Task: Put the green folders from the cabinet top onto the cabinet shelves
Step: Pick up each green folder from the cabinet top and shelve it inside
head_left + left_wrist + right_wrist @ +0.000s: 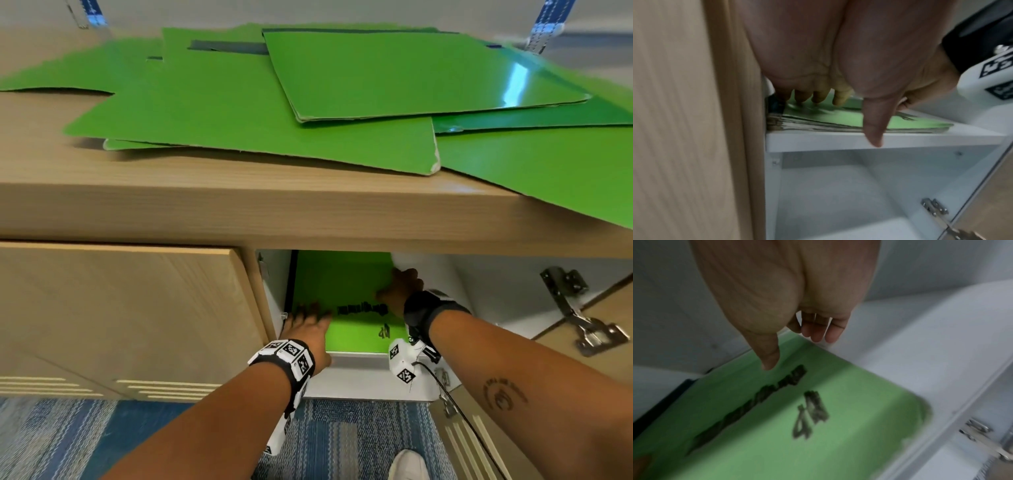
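Observation:
Several green folders [246, 102] lie spread and overlapping on the wooden cabinet top [171, 202]. Below, a stack of green folders [346, 284] with black writing lies flat on a white shelf [359, 359] in the open compartment. My left hand [308, 323] rests with straight fingers on the stack's left front part; in the left wrist view its fingertips [819, 97] touch the top folder [828, 118]. My right hand [399, 291] is at the stack's right edge, fingers [822, 331] relaxed beside the top folder [797, 426], thumb over it.
A closed wooden door [120, 315] stands left of the open compartment. The open door with a metal hinge [579, 318] is at the right. One folder [565, 171] overhangs the cabinet top's front edge at the right. A lower shelf space [859, 194] is visible below. Blue carpet [102, 438] underfoot.

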Demonstrator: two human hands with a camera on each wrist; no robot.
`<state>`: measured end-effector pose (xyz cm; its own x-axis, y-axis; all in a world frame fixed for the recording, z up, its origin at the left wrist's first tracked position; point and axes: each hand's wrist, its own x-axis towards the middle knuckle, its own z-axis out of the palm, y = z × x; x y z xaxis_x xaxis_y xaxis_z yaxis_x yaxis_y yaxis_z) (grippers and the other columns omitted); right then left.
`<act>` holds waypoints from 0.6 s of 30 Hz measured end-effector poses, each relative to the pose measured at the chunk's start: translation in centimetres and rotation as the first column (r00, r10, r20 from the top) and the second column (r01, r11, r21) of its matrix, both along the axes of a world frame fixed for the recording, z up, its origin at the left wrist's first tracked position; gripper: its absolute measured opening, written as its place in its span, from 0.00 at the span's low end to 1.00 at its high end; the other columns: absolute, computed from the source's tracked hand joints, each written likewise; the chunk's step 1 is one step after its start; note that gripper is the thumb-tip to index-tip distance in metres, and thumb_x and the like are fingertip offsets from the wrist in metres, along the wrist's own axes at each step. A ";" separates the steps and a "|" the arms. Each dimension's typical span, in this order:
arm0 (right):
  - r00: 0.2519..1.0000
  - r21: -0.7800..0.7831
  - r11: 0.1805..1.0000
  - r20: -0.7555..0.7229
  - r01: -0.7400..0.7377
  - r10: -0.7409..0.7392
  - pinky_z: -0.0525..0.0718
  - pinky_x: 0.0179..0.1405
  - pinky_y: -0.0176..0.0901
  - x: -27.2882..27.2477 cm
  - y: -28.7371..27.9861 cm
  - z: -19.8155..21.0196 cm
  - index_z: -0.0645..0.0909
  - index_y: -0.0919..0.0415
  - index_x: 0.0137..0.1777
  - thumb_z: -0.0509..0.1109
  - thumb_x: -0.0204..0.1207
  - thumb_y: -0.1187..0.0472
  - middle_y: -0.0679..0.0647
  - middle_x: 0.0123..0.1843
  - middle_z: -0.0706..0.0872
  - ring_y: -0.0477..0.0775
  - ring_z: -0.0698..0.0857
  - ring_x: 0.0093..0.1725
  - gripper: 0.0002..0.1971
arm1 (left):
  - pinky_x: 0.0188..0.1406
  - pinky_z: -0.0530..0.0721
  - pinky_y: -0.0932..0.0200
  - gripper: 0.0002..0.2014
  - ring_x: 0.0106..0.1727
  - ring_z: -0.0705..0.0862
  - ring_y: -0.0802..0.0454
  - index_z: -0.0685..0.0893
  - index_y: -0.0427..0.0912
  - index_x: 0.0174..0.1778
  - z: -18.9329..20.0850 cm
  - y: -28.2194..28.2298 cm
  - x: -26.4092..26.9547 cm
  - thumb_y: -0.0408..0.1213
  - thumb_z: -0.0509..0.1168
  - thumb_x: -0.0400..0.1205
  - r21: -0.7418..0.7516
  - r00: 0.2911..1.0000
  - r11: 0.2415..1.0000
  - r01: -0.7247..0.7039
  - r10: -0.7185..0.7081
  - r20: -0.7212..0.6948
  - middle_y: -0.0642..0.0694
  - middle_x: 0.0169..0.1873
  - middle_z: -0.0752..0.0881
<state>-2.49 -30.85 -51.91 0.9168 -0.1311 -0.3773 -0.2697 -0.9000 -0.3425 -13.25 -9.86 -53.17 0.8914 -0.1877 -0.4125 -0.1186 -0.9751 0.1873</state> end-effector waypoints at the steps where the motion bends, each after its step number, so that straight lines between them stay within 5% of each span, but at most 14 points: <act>1: 0.999 -0.003 1.000 0.046 -0.023 0.024 0.77 0.65 0.56 -0.6 0.5 0.7 0.66 0.54 0.76 0.72 0.71 0.47 0.63 0.68 0.66 0.71 0.72 0.66 0.34 | 0.84 0.44 0.41 0.46 0.85 0.45 0.37 0.49 0.55 0.84 0.7 -0.1 -0.3 0.51 0.69 0.75 -0.027 1.000 1.000 -0.003 0.004 0.017 0.43 0.85 0.48; 7: 0.933 0.096 0.953 0.250 -0.289 0.258 0.73 0.72 0.46 -6.4 3.2 7.5 0.71 0.60 0.76 0.70 0.76 0.53 0.61 0.74 0.71 0.62 0.74 0.73 0.29 | 0.83 0.54 0.46 0.41 0.83 0.56 0.41 0.55 0.47 0.83 7.5 -1.7 -3.1 0.53 0.66 0.77 -0.194 0.987 0.981 -0.019 0.049 0.153 0.41 0.83 0.59; 14: 0.817 0.018 0.864 0.334 -0.503 0.469 0.77 0.61 0.44 -15.3 5.4 19.3 0.77 0.62 0.66 0.63 0.78 0.58 0.63 0.65 0.82 0.63 0.81 0.64 0.18 | 0.78 0.63 0.53 0.30 0.76 0.70 0.42 0.69 0.37 0.74 19.7 -2.3 -7.9 0.43 0.65 0.77 -0.298 0.933 0.953 0.050 0.062 0.355 0.38 0.72 0.74; 18: 0.768 -0.002 0.832 0.382 -0.556 0.514 0.76 0.62 0.44 -19.1 6.0 25.2 0.77 0.63 0.64 0.63 0.78 0.59 0.64 0.65 0.82 0.63 0.80 0.65 0.16 | 0.64 0.79 0.54 0.20 0.63 0.82 0.40 0.78 0.41 0.63 26.2 -1.8 -10.9 0.38 0.62 0.74 -0.329 0.927 0.941 0.082 0.049 0.371 0.39 0.60 0.83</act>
